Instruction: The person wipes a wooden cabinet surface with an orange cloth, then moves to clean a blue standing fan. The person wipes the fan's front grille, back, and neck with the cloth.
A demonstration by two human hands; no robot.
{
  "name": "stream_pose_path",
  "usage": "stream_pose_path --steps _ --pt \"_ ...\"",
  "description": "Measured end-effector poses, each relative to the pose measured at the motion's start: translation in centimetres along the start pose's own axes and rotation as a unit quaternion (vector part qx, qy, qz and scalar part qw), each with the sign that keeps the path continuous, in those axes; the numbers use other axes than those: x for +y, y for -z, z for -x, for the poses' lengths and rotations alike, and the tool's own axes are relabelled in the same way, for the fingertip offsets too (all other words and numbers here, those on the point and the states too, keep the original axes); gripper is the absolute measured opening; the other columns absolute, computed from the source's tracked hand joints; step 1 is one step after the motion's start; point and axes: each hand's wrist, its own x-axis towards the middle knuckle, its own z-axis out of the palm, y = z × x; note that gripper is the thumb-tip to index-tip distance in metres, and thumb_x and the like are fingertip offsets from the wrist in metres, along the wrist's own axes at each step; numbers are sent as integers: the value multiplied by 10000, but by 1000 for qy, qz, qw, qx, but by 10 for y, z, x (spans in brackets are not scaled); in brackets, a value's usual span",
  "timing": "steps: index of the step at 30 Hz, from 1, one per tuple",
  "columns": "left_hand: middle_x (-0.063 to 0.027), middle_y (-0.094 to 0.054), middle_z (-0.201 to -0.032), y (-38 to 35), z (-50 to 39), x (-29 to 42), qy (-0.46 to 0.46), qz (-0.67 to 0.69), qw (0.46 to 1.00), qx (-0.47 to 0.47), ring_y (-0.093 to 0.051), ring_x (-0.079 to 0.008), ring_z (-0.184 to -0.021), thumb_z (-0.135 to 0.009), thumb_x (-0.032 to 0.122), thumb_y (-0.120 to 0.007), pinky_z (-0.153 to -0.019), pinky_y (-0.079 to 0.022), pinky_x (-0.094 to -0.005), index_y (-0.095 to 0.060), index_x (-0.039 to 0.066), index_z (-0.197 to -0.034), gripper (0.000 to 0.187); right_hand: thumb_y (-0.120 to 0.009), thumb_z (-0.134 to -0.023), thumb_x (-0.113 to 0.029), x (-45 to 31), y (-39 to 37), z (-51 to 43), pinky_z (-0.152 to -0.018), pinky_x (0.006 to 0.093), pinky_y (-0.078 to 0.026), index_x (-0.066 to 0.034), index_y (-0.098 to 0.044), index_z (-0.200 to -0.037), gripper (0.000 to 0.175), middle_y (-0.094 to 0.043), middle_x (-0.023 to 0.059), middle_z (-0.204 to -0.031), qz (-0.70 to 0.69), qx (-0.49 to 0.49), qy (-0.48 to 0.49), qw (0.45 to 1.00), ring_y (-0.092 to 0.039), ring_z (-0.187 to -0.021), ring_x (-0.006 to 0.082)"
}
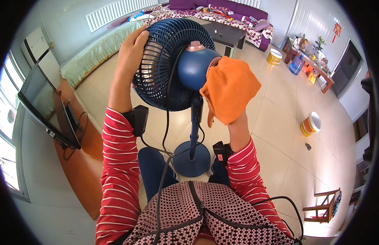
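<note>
A dark blue pedestal fan stands before me, its back turned towards me. My left hand (pixel 132 52) grips the left rim of its wire guard (pixel 160 65). An orange cloth (pixel 232 88) covers most of my right hand (pixel 238 121), so the fingers are hidden; the cloth touches the rear end of the rounded blue motor housing (pixel 194 69). On top of the housing sits a pinkish knob (pixel 195 46). The slim pole (pixel 193 131) runs down to a round base (pixel 191 162) on the floor between my feet. A black cord hangs from the fan.
On the left, a monitor (pixel 51 104) stands on a wooden desk (pixel 76 174). A dark coffee table (pixel 224 33) and purple sofa (pixel 250 12) are beyond the fan. At right are two buckets (pixel 310 124) (pixel 274 57), a water jug (pixel 296 65), a wooden bench (pixel 312 64) and a chair (pixel 322 205).
</note>
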Motion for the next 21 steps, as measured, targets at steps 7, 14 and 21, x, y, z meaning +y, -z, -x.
stream_pose_path --steps 7,14,21 --pt "-173 -661 -1345 1 4 2 30 38 999 -2 -607 -242 -1238 -1012 367 -561 -1068 -430 -324 -628 45 -1387 499 -748 -809 -44 -13 -18 2 -760 367 -561 -15 -639 -1194 401 -657 157 -1151 543 40 115 831 -670 -972 329" --pt "-178 -671 -1321 1 2 1 23 17 1000 2 -620 -239 -1205 -1014 336 -567 -1059 -438 -322 -637 23 -1368 477 -804 -769 -44 -5 -16 14 -782 335 -556 -20 -645 -1190 451 -686 126 -1101 104 57 27 993 -686 -958 274" --pt "-176 -679 -1307 2 4 3 -2 11 1000 6 -618 -236 -1207 -1013 332 -575 -1058 -436 -318 -644 18 -1354 469 -815 -792 -70 -6 5 25 -810 309 -554 -26 -635 -1201 449 -688 91 -1112 351 73 3 934 -685 -985 210"
